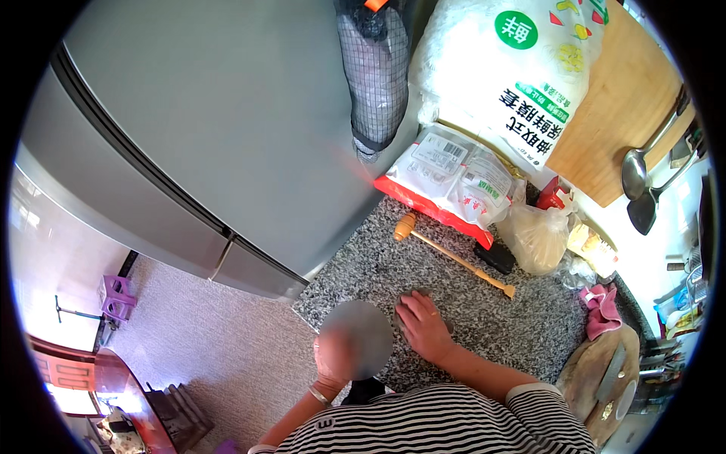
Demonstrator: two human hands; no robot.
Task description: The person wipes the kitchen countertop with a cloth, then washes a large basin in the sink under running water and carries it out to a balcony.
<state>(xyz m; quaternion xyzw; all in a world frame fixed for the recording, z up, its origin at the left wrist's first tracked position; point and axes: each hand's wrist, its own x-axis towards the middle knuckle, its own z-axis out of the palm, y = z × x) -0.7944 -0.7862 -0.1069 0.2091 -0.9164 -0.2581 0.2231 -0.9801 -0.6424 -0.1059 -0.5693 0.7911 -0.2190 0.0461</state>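
Note:
My right hand [422,326] lies palm down on the speckled granite countertop [351,261], its fingers close together. Greyish edges of something thin, perhaps a cloth, show beside the fingers and palm; the hand hides the rest. A round grey blur covers most of my left hand [332,358], at the counter's front edge, so its fingers and anything in them cannot be made out. Beyond my right hand lies a wooden back scratcher [454,258] with a barrel-shaped knob [405,227]. A small black object [494,258] rests beside its shaft.
A grey refrigerator [227,130] borders the counter on the left. Behind stand a red-and-white food package [442,176] and a tied plastic bag [536,235]. To the right are a pink cloth [602,311] and a round wooden cutting board [578,369] bearing a cleaver [611,371].

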